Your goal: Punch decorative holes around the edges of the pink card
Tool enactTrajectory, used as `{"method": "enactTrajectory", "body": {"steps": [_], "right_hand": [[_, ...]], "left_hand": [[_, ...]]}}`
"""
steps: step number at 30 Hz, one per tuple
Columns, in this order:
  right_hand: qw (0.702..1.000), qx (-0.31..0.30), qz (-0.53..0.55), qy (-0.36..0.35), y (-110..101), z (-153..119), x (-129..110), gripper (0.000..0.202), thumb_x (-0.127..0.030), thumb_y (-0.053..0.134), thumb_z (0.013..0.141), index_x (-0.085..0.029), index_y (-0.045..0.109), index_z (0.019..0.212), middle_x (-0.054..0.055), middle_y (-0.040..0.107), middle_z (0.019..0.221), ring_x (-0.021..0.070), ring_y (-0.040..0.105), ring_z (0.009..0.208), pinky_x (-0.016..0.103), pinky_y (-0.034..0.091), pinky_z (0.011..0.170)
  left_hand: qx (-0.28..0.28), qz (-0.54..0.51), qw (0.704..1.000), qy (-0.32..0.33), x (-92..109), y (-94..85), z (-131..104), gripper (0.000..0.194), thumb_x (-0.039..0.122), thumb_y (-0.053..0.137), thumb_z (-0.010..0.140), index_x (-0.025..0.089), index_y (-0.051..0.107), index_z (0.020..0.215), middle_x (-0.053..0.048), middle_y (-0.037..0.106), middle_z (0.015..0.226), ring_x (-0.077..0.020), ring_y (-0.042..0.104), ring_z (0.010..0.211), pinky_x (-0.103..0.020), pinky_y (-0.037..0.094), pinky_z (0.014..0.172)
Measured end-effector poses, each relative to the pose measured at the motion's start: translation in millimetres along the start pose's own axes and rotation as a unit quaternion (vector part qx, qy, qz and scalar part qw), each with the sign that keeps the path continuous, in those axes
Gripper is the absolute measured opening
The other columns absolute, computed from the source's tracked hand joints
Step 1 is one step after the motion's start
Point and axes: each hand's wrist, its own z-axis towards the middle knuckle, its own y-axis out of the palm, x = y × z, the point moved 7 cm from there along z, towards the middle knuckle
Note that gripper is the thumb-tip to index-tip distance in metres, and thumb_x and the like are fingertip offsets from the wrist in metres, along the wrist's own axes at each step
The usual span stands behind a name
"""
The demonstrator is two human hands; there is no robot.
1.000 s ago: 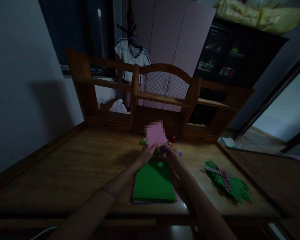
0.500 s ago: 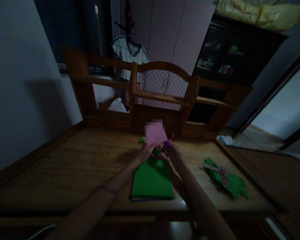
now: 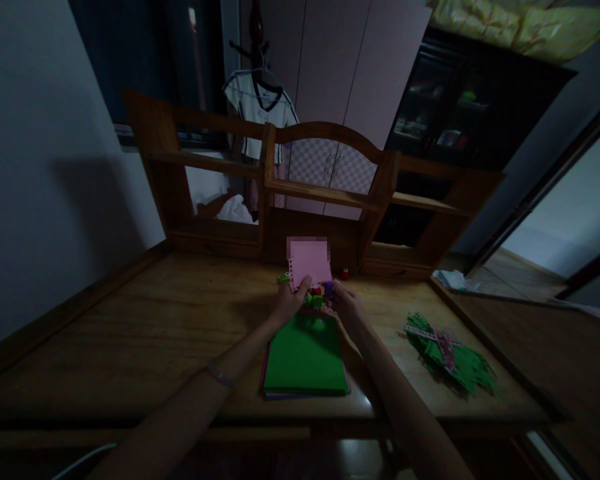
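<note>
A pink sheet with a row of punched holes along its left edge (image 3: 310,263) is gripped at its lower edge by my left hand (image 3: 293,300), thumb on top. My right hand (image 3: 347,300) pinches a small purple piece (image 3: 329,288) at the sheet's lower right corner. Just below the sheet, between the hands, are small red and green pieces (image 3: 316,301); whether they rest on the desk or in a hand is unclear. Nearer to me lies a stack of coloured sheets with green on top (image 3: 306,357).
Green cut strips with pink pieces across them (image 3: 450,353) lie on the desk's right side. A small red item (image 3: 345,274) and a small green item (image 3: 284,277) are behind my hands. A wooden shelf unit (image 3: 325,193) bounds the desk's far edge.
The pink sheet has turned slightly more upright and shifted a little left. My right hand and the purple piece have moved slightly left, and more green shows between the hands.
</note>
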Motion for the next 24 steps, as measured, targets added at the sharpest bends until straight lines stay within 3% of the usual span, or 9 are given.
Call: {"method": "enactTrajectory", "body": {"steps": [4,10,17,24], "right_hand": [[1.000,-0.015,-0.001,-0.003,2.3,-0.5,0.6,0.041,-0.051,0.069,0.068,-0.015,0.072,0.088,0.003,0.063,0.069,0.0111,0.052,0.055,0.022,0.042,0.052],[1.000,-0.010,-0.003,0.004,1.8,-3.6,1.4,0.036,-0.048,0.071,0.068,-0.017,0.071,0.085,0.003,0.064,0.070,0.0109,0.052,0.054,0.022,0.042,0.051],[1.000,-0.011,-0.017,0.007,0.5,-3.1,2.7,0.039,-0.049,0.070,0.068,-0.017,0.071,0.089,0.003,0.065,0.074,0.0115,0.052,0.056,0.023,0.042,0.052],[0.999,-0.009,-0.033,-0.002,0.4,-2.7,1.5,0.038,-0.049,0.069,0.068,-0.019,0.071,0.091,0.004,0.066,0.077,0.0130,0.054,0.058,0.025,0.043,0.054]], "left_hand": [[-0.010,0.016,0.999,0.026,5.5,2.0,-0.3,0.037,0.044,0.055,0.082,0.013,0.066,0.100,-0.011,0.069,0.105,-0.0238,0.063,0.099,-0.036,0.049,0.090],[-0.114,0.044,0.991,0.054,2.3,20.8,-3.2,0.036,0.043,0.046,0.087,0.019,0.065,0.106,-0.007,0.066,0.114,-0.0205,0.059,0.108,-0.034,0.040,0.101],[-0.057,0.036,0.997,0.039,-2.8,8.5,0.3,0.030,0.042,0.050,0.085,0.017,0.068,0.089,-0.007,0.071,0.095,-0.0237,0.061,0.102,-0.036,0.046,0.094],[-0.030,0.014,0.999,0.024,-9.6,6.7,-0.2,0.030,0.041,0.055,0.082,0.017,0.068,0.092,-0.008,0.071,0.096,-0.0240,0.063,0.098,-0.038,0.048,0.091]]}}
